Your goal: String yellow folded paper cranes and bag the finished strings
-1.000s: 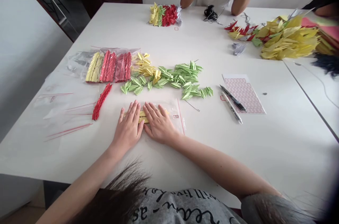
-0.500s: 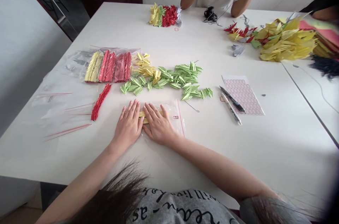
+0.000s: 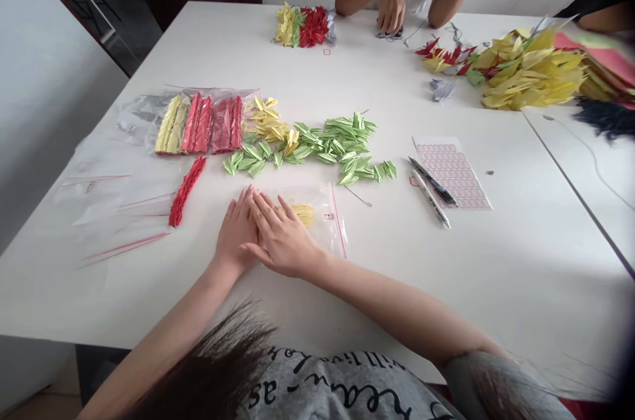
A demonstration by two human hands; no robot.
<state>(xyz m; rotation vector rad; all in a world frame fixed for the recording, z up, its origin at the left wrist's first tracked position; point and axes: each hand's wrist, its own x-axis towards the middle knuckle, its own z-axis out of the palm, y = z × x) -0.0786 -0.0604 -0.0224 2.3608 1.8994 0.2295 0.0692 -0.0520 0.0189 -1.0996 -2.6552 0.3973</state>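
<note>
One risk I saw: the right hand [image 3: 282, 239] lay open across the left hand [image 3: 237, 231], both flat on the white table [image 3: 446, 288] and gripping nothing, just beside yellow paper cranes [image 3: 301, 213] in a zip bag [image 3: 322, 228], which could spill if the smooth bag slid.

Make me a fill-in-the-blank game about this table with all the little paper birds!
The paper cranes in the clear zip bag by the right hand are ____.
The long row of paper cranes left of the left hand is ____.
The big pile of paper cranes beyond the hands is mostly ____.
Beside the printed label sheet lie ____ pens.

Answers: yellow; red; green; two.
</note>
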